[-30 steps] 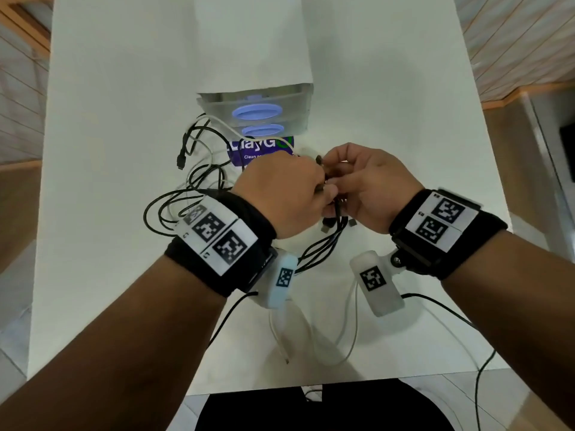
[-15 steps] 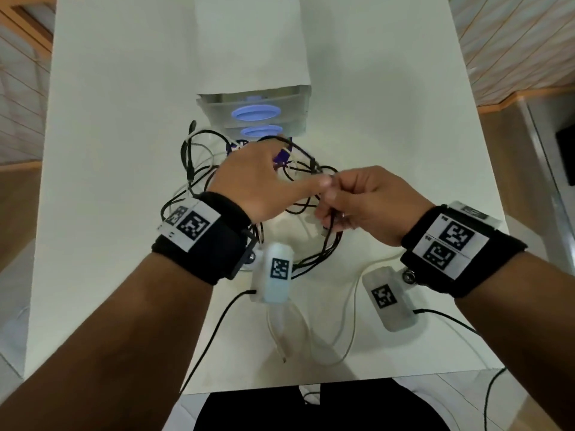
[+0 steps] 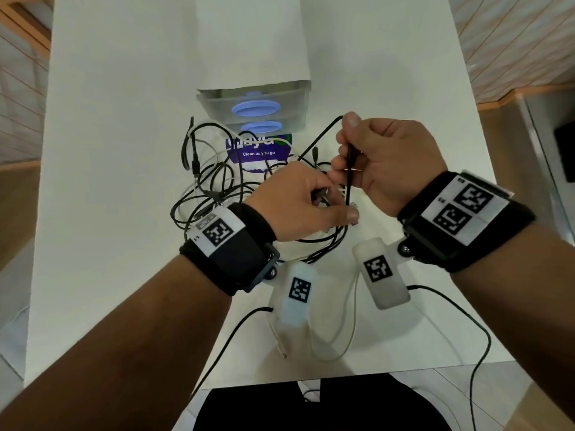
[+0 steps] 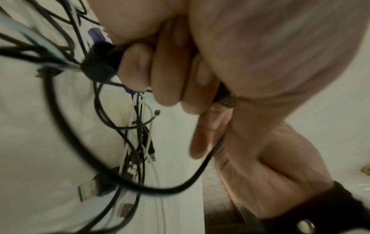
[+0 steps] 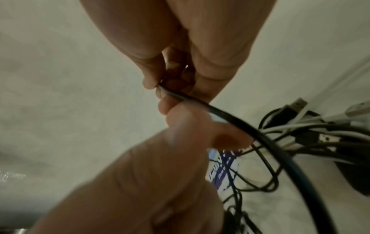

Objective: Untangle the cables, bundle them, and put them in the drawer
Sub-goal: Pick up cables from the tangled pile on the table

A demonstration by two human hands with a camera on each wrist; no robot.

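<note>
A tangle of black and white cables point(image 3: 214, 188) lies on the white table point(image 3: 109, 181) in front of a small translucent drawer unit point(image 3: 253, 108) with blue handles. My left hand point(image 3: 298, 203) is curled round a black plug and the cable bundle point(image 4: 100, 63) over the tangle. My right hand point(image 3: 382, 160), just right of it and a little higher, pinches one black cable point(image 5: 200, 102) that runs up past the thumb point(image 3: 351, 121) and loops back to the pile. USB plugs point(image 5: 296, 106) show in the right wrist view.
A purple and white packet point(image 3: 258, 150) lies under the cables before the drawers. A loose white cable point(image 3: 351, 331) loops near the table's front edge. Black leads point(image 3: 460, 312) from the wrist cameras trail off the front. Wooden floor shows on both sides.
My right hand has risen and moved right, drawing a black cable up out of the tangle. My left hand has dropped nearer to me, still gripping the bundle.
</note>
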